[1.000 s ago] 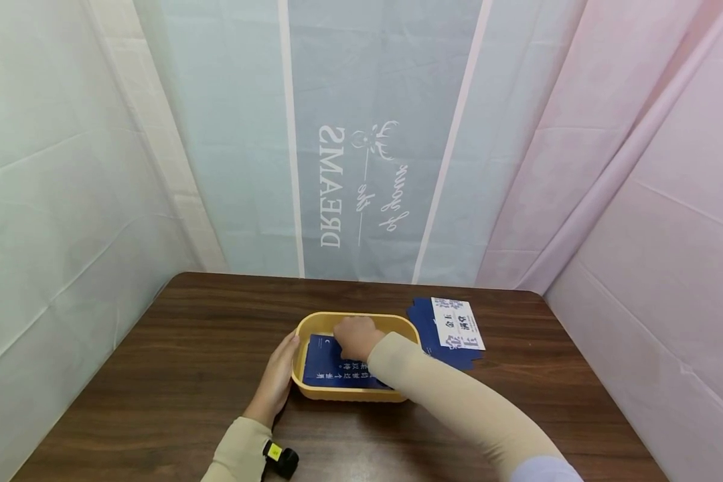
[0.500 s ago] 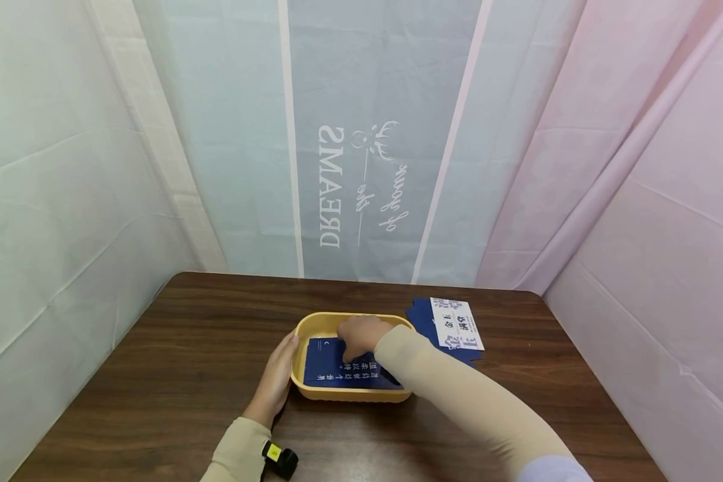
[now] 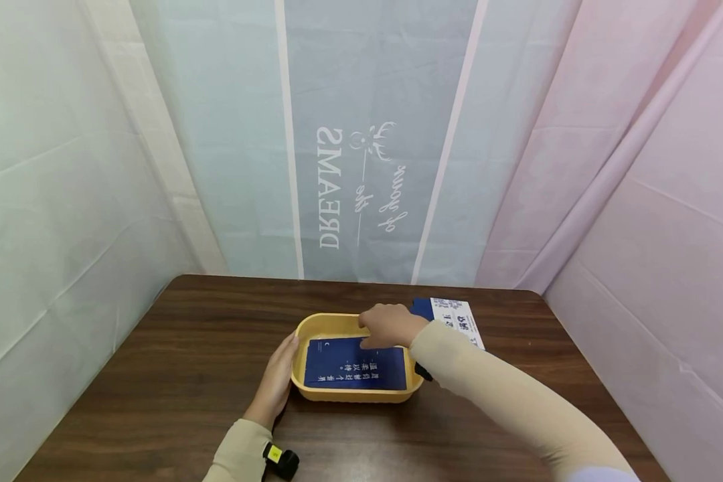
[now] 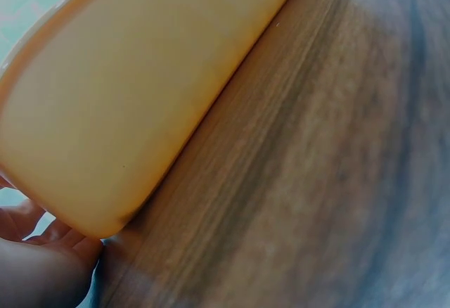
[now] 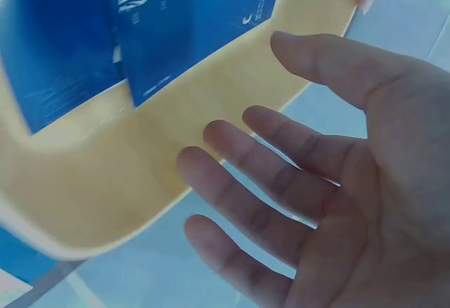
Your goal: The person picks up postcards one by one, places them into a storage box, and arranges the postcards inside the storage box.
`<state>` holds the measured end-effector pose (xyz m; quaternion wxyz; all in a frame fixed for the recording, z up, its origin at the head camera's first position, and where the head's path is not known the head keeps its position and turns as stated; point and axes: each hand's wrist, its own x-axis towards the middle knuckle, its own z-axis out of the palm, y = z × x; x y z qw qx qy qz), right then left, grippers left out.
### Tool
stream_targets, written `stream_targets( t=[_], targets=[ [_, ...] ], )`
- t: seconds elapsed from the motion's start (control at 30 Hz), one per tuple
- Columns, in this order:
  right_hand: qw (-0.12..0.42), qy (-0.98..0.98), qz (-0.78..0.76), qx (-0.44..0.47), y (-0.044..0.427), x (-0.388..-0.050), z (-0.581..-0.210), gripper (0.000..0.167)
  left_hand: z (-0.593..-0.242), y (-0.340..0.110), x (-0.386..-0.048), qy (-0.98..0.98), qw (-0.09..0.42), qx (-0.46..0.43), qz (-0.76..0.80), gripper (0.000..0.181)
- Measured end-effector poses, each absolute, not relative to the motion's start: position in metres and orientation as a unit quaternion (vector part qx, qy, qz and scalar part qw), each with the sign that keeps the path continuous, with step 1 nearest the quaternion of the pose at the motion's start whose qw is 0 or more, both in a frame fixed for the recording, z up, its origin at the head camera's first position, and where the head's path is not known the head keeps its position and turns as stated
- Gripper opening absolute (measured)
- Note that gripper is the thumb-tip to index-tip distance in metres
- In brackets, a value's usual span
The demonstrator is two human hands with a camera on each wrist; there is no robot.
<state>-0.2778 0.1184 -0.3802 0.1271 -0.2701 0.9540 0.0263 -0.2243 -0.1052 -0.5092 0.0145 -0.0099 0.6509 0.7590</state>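
A yellow plastic basin point(image 3: 354, 396) stands on the table, with blue cards point(image 3: 334, 367) printed in white lying flat on its floor. In the right wrist view the blue cards point(image 5: 190, 27) lie side by side or overlapping. My left hand point(image 3: 276, 375) holds the basin's left end, thumb at the rim and fingers along the outer wall. Above the basin's back right part hovers my right hand point(image 3: 391, 326). Its fingers are spread and loosely bent, with nothing in them, in the right wrist view. The left wrist view shows the basin's outer wall point(image 4: 119, 104) close up.
Right of the basin lies a white card point(image 3: 454, 311) with purple-blue print, on top of blue cards point(image 3: 422, 308) partly hidden by my right arm. The dark wood table point(image 3: 217, 335) ends at hanging cloth point(image 3: 247, 201) behind it.
My right hand has come away from the blue cards, moving up and to the right, and more of their print shows. My left hand stays at the basin's left end.
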Motion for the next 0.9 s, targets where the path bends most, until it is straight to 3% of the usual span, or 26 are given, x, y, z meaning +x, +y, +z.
stream_targets(
  t=[0.43,0.9],
  targets=[
    [0.050,0.968,0.022,-0.245,0.174,-0.287,-0.380,0.036,-0.511,-0.107,-0.224,0.650,0.012,-0.003,0.760,0.063],
    [0.087,0.984,-0.018,-0.156,0.244,-0.307,-0.387,0.044,-0.511,-0.105,-0.224,0.650,0.014,0.000,0.760,0.062]
  ],
)
